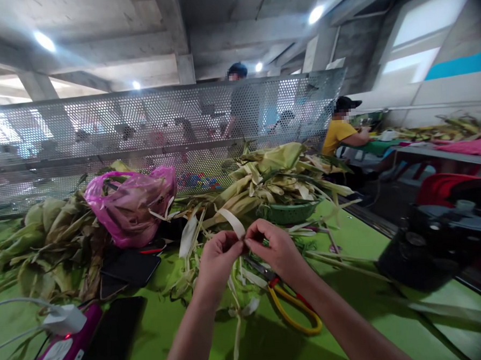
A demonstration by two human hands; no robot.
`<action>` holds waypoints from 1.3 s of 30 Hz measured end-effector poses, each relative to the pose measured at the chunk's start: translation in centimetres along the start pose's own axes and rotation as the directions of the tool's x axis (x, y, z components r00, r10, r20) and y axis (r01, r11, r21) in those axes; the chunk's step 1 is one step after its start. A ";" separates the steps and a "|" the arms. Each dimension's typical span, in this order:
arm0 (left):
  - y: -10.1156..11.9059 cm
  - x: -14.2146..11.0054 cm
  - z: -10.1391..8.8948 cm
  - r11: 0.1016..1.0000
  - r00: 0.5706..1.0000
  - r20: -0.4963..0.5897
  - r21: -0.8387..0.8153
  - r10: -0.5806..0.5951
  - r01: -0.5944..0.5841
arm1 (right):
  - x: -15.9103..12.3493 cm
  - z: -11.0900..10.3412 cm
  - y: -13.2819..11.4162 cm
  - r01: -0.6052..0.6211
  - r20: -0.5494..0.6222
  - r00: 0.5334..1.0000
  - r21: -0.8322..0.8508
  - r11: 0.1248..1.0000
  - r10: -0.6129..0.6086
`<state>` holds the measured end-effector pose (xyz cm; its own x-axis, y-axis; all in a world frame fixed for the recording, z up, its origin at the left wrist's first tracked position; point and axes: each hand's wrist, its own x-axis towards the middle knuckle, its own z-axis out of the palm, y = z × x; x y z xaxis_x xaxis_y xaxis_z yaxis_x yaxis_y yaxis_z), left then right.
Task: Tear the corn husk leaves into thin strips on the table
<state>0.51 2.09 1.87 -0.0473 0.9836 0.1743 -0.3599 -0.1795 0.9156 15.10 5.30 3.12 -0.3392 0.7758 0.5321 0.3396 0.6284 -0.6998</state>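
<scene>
Clock positions taken from the hands. Biggest first: perforated metal screen [152,117], 10 to 1 o'clock, a standing person [245,107] seen through and over it at 12. Green worktop [265,345] under everything. Husk heap [272,170] at 1 o'clock, piled in and around a green basket [293,214]. Second heap, leafy husks [53,222], at 9. Black container [409,260] at 3, blurred. Pink plastic bag [133,207], husks inside, at 10, beside the leafy husks. Co-worker in yellow [336,134] at 2, seated past the worktop.

Left hand [217,259] and right hand [275,248]: both closed in thumb-and-finger pinches, tips nearly meeting, gripping a pale husk strip between them above the worktop.

Magenta power strip [74,344] at 8, dark flat object [117,334] just beside it. Scissors [275,283], yellow and red handles toward 5, blades partly under the right hand. Black flat item [134,266] at 9, below the bag. White charger [65,320] plugged into the power strip, red light on.

Thin husk strand [238,333] at 6; can't tell if joined to the held piece. Pale husk strip [233,223]: at the fingertips, free end curling up toward 11.
</scene>
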 end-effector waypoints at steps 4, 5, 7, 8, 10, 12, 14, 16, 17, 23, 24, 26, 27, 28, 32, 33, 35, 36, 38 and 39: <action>-0.1 0.0 0.0 0.996 0.997 -0.046 -0.073 -0.060 0.056 | 0.0 0.1 0.1 -0.078 0.039 0.997 0.191 0.979 0.072; 0.0 0.1 -0.1 0.993 0.995 -0.057 -0.090 -0.078 0.073 | 0.0 0.0 0.1 -0.075 0.044 0.997 0.224 0.972 0.067; 0.1 0.1 -0.1 0.990 0.992 -0.069 -0.105 -0.105 0.097 | 0.0 -0.2 0.1 -0.041 0.038 0.999 0.236 0.971 0.033; 0.2 0.1 -0.1 0.989 0.991 -0.069 -0.103 -0.112 0.104 | 0.0 -0.3 0.1 -0.016 0.034 0.999 0.221 0.975 0.009; 0.4 0.1 -0.2 0.990 0.991 -0.063 -0.087 -0.119 0.113 | 0.0 -0.6 0.2 0.035 0.041 0.998 0.176 0.984 -0.043; 0.5 0.0 -0.3 0.990 0.991 -0.051 -0.070 -0.124 0.120 | 0.1 -0.7 0.3 0.070 0.062 0.995 0.143 0.987 -0.079; 0.4 -0.1 -0.4 0.988 0.990 -0.035 -0.076 -0.135 0.132 | 0.1 -0.9 0.4 0.080 0.082 0.993 0.118 0.990 -0.090; 0.3 -0.2 -0.4 0.981 0.987 -0.014 -0.111 -0.161 0.159 | 0.1 -0.9 0.4 0.087 0.098 0.991 0.087 0.992 -0.096; 0.2 -0.3 -0.4 0.975 0.984 -0.005 -0.137 -0.178 0.176 | 0.2 -0.9 0.4 0.095 0.105 0.989 0.071 0.993 -0.103; 0.0 -0.5 0.1 0.941 0.974 0.011 -0.255 -0.227 0.222 | 0.1 -0.6 0.3 0.121 0.094 0.988 -0.010 0.993 -0.119; 0.0 -0.5 0.2 0.944 0.976 0.004 -0.254 -0.218 0.211 | 0.0 -0.4 0.3 0.111 0.081 0.991 -0.019 0.994 -0.109; 0.0 -0.5 0.3 0.954 0.983 -0.021 -0.245 -0.181 0.171 | -0.1 -0.1 0.3 0.100 0.048 0.994 -0.033 0.994 -0.098; 0.0 -0.5 0.3 0.961 0.987 -0.035 -0.236 -0.159 0.146 | -0.2 0.1 0.3 0.098 0.032 0.995 -0.041 0.994 -0.097; 0.0 -0.5 0.3 0.967 0.989 -0.047 -0.221 -0.138 0.124 | -0.3 0.2 0.3 0.096 0.019 0.995 -0.049 0.994 -0.096; -0.1 -0.3 0.2 0.989 0.992 -0.077 -0.113 -0.104 0.095 | -0.4 0.7 0.2 0.064 -0.011 0.998 -0.046 0.997 -0.065; -0.1 -0.3 0.2 0.991 0.991 -0.084 -0.096 -0.103 0.095 | -0.4 0.7 0.2 0.046 -0.016 0.999 -0.025 0.999 -0.046; -0.2 -0.2 0.3 0.990 0.989 -0.099 -0.097 -0.108 0.098 | -0.4 0.8 0.2 0.004 -0.013 1.000 0.038 0.999 -0.004; -0.3 -0.2 0.3 0.988 0.988 -0.107 -0.112 -0.114 0.102 | -0.3 0.8 0.2 -0.012 -0.009 1.000 0.074 0.997 0.013; -0.4 -0.2 0.3 0.981 0.982 -0.135 -0.160 -0.129 0.107 | -0.3 0.7 0.1 -0.016 -0.016 1.000 0.135 0.991 0.018; -0.5 -0.2 0.3 0.976 0.979 -0.152 -0.186 -0.139 0.110 | -0.3 0.5 0.1 0.002 -0.032 0.999 0.152 0.988 0.003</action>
<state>0.98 1.99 1.52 -0.1376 0.9904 -0.0118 -0.5303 -0.0636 0.8454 14.74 5.10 2.66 -0.3096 0.7790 0.5453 0.2017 0.6142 -0.7629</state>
